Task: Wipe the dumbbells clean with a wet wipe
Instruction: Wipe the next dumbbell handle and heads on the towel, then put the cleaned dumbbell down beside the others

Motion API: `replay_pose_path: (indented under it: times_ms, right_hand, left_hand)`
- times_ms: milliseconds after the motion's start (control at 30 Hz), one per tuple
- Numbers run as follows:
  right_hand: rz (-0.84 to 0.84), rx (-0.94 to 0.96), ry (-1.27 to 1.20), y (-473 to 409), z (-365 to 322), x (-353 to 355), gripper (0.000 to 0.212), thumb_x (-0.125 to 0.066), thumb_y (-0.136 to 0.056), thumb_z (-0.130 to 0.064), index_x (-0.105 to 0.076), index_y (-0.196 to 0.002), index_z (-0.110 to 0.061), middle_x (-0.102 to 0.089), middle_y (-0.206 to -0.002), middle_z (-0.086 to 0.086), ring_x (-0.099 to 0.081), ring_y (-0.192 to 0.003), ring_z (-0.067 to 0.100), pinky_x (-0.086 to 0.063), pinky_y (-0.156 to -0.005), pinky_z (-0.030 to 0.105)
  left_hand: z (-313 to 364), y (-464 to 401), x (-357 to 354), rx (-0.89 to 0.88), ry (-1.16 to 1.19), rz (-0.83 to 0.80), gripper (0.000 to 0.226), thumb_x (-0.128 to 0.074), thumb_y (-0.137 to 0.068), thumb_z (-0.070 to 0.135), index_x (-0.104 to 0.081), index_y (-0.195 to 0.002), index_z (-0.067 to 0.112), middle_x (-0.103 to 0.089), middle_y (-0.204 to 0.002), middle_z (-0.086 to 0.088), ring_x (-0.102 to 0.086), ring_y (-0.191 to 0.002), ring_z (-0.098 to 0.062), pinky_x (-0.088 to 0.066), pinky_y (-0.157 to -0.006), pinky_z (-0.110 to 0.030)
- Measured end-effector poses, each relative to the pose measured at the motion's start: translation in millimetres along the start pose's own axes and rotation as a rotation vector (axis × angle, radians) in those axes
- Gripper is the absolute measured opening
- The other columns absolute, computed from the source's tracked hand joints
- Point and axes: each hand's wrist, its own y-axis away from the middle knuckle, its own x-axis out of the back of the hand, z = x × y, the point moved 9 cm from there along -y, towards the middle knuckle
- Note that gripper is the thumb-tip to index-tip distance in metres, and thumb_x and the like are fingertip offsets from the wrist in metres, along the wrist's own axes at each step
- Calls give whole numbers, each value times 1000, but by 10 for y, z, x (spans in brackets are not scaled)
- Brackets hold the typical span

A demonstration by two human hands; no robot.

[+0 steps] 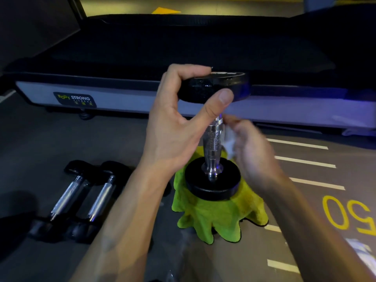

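A black dumbbell [213,180] with a chrome knurled handle stands upright on a green cloth [215,216] in the middle of the view. My left hand [179,119] grips the rim of its top disc, thumb in front and fingers over the far edge. My right hand [252,147], blurred by motion, holds a crumpled white wet wipe [228,142] against the right side of the handle. Two smaller dumbbells [81,200] lie side by side on the floor at the lower left.
A treadmill [122,98] with a "Body Strong" label runs across the back. The grey floor has white stripes [305,161] and a yellow "50" [345,214] on the right. A white packet [362,253] lies at the lower right edge.
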Motion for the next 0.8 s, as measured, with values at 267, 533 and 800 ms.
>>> replay_pose_path:
  times_ms: [267,533,800]
  right_hand:
    - [-1,-75,-20,66,3,-243,67,-23,-106,-32,-60,-53,-13,-62,-49,9,-58,-46,22,-45,-51,29]
    - [98,183,320,324,91,-29,38,-31,-103,-40,-56,-81,-22,-62,-77,-2,-58,-79,21,-47,-73,43]
    - [156,107,53,496,362,68,45,-34,-104,-33,-75,-117,-22,-77,-116,1,-69,-117,22,-48,-107,54]
  left_hand:
    - [94,71,-27,-51,-24,-4,41,-77,-90,41,-58,-122,26,-60,-133,-3,-61,-126,-20,-50,-108,-43]
    - [-608,400,-191,346,2,-15,66,-73,-83,62,-65,-133,20,-74,-123,6,-70,-116,-12,-54,-106,-47]
    - [-637,536,-377,443,150,-100,41,-52,-108,44,-69,-99,8,-80,-88,-8,-76,-75,-32,-61,-63,-39]
